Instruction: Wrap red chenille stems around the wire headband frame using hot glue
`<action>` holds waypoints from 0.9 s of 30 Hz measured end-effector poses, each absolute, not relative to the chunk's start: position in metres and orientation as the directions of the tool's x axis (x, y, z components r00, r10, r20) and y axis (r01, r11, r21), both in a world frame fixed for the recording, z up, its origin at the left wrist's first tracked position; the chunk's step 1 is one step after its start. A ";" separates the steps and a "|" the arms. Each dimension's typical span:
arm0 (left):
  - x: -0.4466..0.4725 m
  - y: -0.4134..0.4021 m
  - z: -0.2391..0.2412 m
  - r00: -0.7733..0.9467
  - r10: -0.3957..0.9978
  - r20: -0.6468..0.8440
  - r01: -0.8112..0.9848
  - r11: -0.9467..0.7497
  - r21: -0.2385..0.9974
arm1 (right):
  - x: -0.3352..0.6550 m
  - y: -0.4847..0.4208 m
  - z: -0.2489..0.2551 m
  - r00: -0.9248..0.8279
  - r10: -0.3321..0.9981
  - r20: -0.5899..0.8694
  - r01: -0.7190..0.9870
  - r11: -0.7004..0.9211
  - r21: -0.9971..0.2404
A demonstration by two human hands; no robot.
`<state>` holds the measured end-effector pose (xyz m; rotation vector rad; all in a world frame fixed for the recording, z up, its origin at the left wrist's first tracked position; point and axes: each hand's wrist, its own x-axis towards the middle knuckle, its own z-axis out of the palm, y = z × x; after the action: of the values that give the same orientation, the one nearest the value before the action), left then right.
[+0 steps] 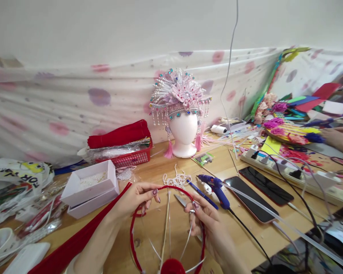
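A round frame wrapped in red velvety material (132, 239) is held up over the table, with thin pale wires crossing its inside and a red rounded piece (172, 266) at its near end. My left hand (140, 196) pinches the frame's upper left part, fingers closed. On the upper right side, my right hand (208, 219) grips the same rim, a white wire passing by its fingers. Beyond the rim lie a string of white beads (175, 178), a blue pen (202, 195) and a blue glue gun (215, 186). A metal blade (180, 200) shows partly behind my right fingers.
A white mannequin head (184, 129) wears a pink beaded headdress (185, 91). Left are a white box (91, 188) of beads, a red basket (134, 158) and red fabric (82, 234). Right are two phones (251, 199), a power strip (291, 175), cables and another person's hand (338, 139).
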<state>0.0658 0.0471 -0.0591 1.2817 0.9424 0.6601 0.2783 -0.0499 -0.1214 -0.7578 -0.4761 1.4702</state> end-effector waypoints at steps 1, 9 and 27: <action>0.066 0.048 -0.061 0.491 0.845 -0.214 0.094 0.193 0.977 | 0.278 -0.049 -0.125 0.074 0.983 -0.166 -0.698 -0.068 -0.712; 0.032 0.031 -0.086 0.551 0.767 -0.329 0.072 0.349 0.934 | 0.281 -0.039 -0.144 0.028 0.975 -0.219 -0.426 -0.187 -0.885; -0.045 -0.040 -0.122 0.298 0.883 -0.363 -0.191 0.428 0.883 | 0.261 0.013 -0.117 -0.708 0.703 0.065 0.620 0.663 -0.419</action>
<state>-0.0453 -0.0396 -0.1219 0.8400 1.0124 0.8377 0.2614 0.0130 -0.1173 -1.0730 -2.6584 0.5480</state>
